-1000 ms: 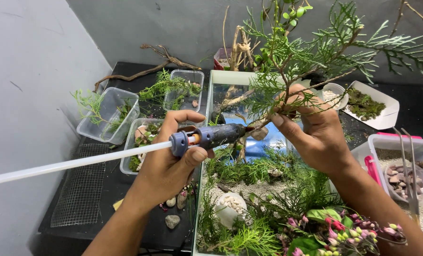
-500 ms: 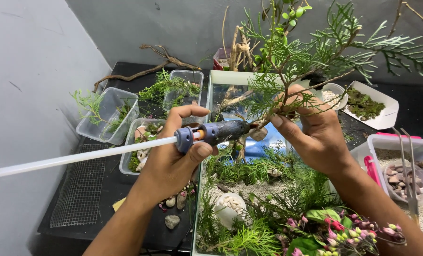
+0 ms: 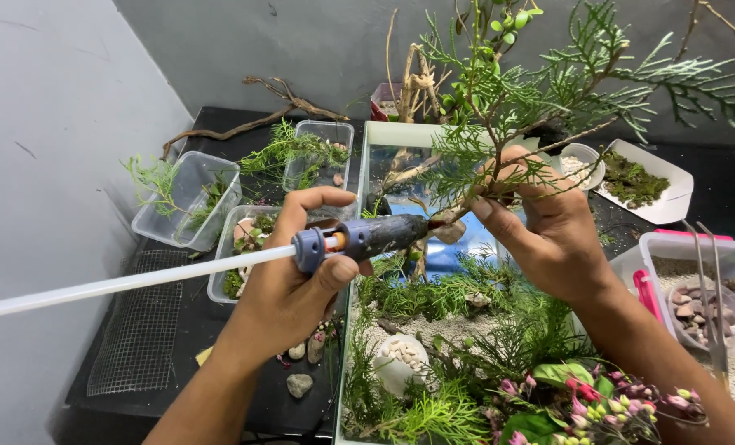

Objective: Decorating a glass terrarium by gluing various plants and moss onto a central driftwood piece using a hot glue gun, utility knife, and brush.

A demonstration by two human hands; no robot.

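I am closing my left hand (image 3: 289, 288) around the glue gun (image 3: 367, 237), its long white stick (image 3: 128, 284) trailing out to my left and its nozzle meeting the woody stem base. I am pinching the green branch (image 3: 540, 91) in my right hand (image 3: 549, 231), fingers wrapped low on the stem, above the glass tank (image 3: 384, 136). I am judging the branch light, springy and easily snapped at the tips; the stiff lower stem is the sound place to hold.
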